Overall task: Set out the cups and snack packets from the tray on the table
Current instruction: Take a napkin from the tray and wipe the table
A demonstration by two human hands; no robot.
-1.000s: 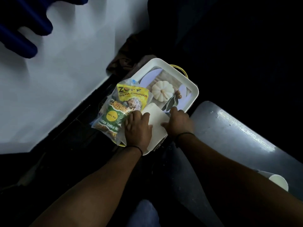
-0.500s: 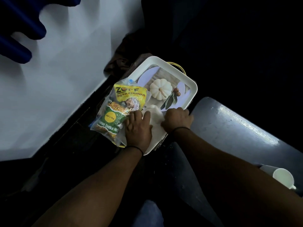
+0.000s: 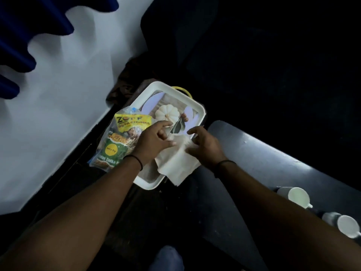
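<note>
A white tray (image 3: 199, 107) with a pumpkin picture lies in the middle of the view. Two snack packets rest on its left side: a yellow soya chunks packet (image 3: 131, 122) on top of a green packet (image 3: 115, 148). Over the tray's near end, my left hand (image 3: 154, 140) and my right hand (image 3: 203, 145) both pinch a crumpled white paper napkin (image 3: 175, 165), which hangs past the tray's edge. Two white cups (image 3: 298, 196) (image 3: 347, 226) stand on the dark table at the right.
A grey curved table surface (image 3: 263, 153) runs from the tray toward the lower right. A white wall (image 3: 58, 94) and blue curtain (image 3: 23, 36) fill the left. The rest is dark; a knee (image 3: 168, 259) shows at the bottom.
The flat napkin has been crumpled and lifted off the tray's near end by both hands. The view has shifted, bringing a second cup into sight at the right.
</note>
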